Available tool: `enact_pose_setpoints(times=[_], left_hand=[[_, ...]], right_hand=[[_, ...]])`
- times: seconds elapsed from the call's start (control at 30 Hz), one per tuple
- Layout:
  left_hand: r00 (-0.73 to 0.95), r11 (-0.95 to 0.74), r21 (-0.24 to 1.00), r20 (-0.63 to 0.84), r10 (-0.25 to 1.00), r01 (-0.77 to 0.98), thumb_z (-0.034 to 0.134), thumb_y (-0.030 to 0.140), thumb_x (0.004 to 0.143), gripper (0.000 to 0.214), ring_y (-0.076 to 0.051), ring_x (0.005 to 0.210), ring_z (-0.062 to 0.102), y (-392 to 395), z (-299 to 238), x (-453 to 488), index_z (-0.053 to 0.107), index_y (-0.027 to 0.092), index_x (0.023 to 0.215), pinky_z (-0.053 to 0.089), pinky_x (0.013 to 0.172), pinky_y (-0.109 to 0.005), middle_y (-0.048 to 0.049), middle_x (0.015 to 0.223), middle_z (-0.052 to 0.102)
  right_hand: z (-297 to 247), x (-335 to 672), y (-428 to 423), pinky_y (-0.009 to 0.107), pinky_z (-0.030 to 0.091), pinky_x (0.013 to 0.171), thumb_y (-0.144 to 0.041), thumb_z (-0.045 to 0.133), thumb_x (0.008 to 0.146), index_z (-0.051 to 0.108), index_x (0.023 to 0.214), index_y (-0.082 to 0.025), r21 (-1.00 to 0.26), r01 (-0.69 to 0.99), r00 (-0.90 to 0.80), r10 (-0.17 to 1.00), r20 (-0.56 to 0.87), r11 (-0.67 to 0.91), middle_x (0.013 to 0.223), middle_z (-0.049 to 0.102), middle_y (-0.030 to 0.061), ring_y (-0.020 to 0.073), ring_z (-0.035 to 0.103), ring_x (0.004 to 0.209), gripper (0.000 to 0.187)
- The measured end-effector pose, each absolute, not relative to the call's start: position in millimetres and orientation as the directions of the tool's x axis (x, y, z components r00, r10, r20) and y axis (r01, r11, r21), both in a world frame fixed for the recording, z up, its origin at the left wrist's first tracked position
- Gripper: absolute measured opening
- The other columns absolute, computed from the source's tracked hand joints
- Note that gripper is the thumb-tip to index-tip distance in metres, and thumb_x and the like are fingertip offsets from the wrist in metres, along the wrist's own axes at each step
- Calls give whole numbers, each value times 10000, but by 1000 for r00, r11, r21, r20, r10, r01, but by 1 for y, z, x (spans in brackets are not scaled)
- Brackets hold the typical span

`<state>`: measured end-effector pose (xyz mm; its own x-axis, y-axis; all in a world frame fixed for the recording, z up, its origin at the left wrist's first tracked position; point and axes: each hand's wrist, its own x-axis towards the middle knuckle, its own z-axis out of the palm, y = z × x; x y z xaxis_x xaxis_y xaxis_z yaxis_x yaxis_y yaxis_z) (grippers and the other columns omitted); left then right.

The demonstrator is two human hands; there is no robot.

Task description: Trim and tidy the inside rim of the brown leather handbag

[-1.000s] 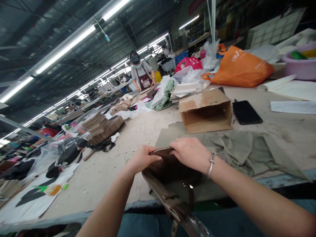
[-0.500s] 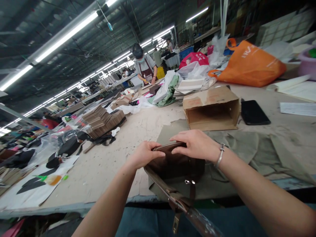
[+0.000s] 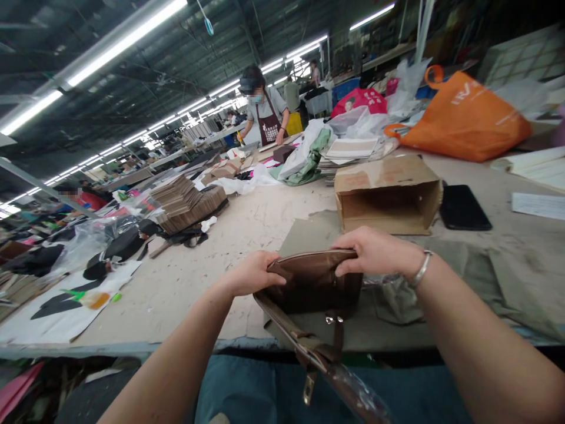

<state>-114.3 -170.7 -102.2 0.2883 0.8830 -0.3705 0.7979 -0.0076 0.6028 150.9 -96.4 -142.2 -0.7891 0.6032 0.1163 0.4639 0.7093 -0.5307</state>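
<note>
A brown handbag point(image 3: 304, 288) lies at the table's front edge, its mouth facing me and held wide. My left hand point(image 3: 253, 274) pinches the left end of the far rim, thumb inside the bag. At the right end of that rim, my right hand point(image 3: 375, 253) grips with its thumb inside too; a silver bracelet circles the wrist. Two small metal fittings point(image 3: 334, 320) show near the bag's lower opening. A flap or strap with a metal clasp point(image 3: 309, 388) hangs toward my lap, partly wrapped in clear plastic. Grey-green cloth point(image 3: 397, 300) lies beneath and to the right.
Behind the bag stands an open cardboard box point(image 3: 388, 194), with a black phone point(image 3: 465, 207) beside it. An orange bag point(image 3: 468, 118) sits at the back right. Stacked brown pieces point(image 3: 185, 203) and a glue bottle point(image 3: 92, 300) are left. A co-worker point(image 3: 267, 115) stands across the table.
My right hand has slid right along the rim, away from my left hand, to its right end. The rim is now stretched straighter and more of the inside shows.
</note>
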Motion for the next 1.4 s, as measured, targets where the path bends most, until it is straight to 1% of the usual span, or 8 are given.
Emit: enact_pose_setpoints(times=[0.1, 0.33, 0.43, 0.53, 0.7, 0.97, 1.23, 1.4], left_hand=[[339, -53, 576, -403, 850, 816, 602, 261, 706, 178, -159, 714, 576, -174, -99, -117, 666, 180, 851, 419, 629, -228, 22, 744, 658], [510, -201, 623, -368, 777, 756, 605, 259, 725, 93, -133, 651, 530, -176, -99, -110, 654, 188, 758, 394, 595, -203, 40, 658, 594], [514, -253, 609, -302, 803, 752, 628, 228, 708, 273, -187, 827, 593, -175, -101, -108, 664, 203, 978, 436, 733, -238, -2, 896, 681], [576, -299, 650, -262, 775, 698, 635, 160, 700, 598, -218, 1137, 514, -174, -101, -107, 509, 254, 1277, 354, 975, -280, -26, 1273, 573], [641, -304, 721, -248, 727, 623, 562, 102, 739, 618, -202, 1219, 452, -173, -104, -106, 458, 274, 1324, 284, 1054, -313, -19, 1359, 496], [569, -20, 846, -340, 749, 532, 550, 166, 763, 429, -197, 1071, 562, -172, -109, -109, 589, 199, 1190, 384, 969, -310, -35, 1167, 639], [438, -39, 784, -305, 846, 620, 604, 230, 717, 315, -186, 858, 576, -173, -109, -107, 611, 152, 1022, 442, 774, -288, -37, 946, 649], [324, -17, 752, -263, 909, 659, 669, 298, 670, 300, -125, 659, 491, -176, -112, -110, 598, 149, 919, 375, 593, -237, 20, 722, 560]], right_hand=[[-142, 158, -93, 228, 396, 582, -418, 604, 786, 702, 805, -187, -646, 413, -823, 567, 37, 642, 723, 663, -3, 149, 589, 672, 252], [-136, 163, -92, 250, 427, 686, -385, 598, 780, 707, 848, -169, -717, 302, -852, 515, 93, 628, 786, 659, 20, 165, 590, 761, 251], [-140, 166, -89, 248, 427, 656, -404, 606, 767, 698, 826, -159, -755, 311, -845, 532, 59, 578, 762, 649, 16, 162, 584, 734, 269], [-143, 168, -88, 244, 423, 638, -404, 606, 767, 688, 820, -153, -770, 312, -848, 529, 39, 557, 753, 641, 12, 160, 580, 726, 269], [-142, 168, -87, 243, 427, 658, -412, 609, 764, 682, 828, -139, -771, 298, -856, 515, 44, 563, 762, 631, 18, 160, 579, 741, 289], [-140, 168, -89, 238, 428, 672, -433, 619, 758, 664, 804, -125, -816, 243, -878, 476, 44, 524, 759, 606, 22, 153, 566, 748, 314], [-145, 168, -86, 246, 430, 657, -469, 622, 742, 645, 774, -146, -836, 259, -859, 512, 30, 484, 737, 590, 9, 157, 558, 727, 325], [-144, 168, -85, 240, 420, 642, -455, 621, 744, 635, 749, -161, -806, 298, -845, 535, 27, 511, 722, 584, 10, 160, 551, 720, 294]])
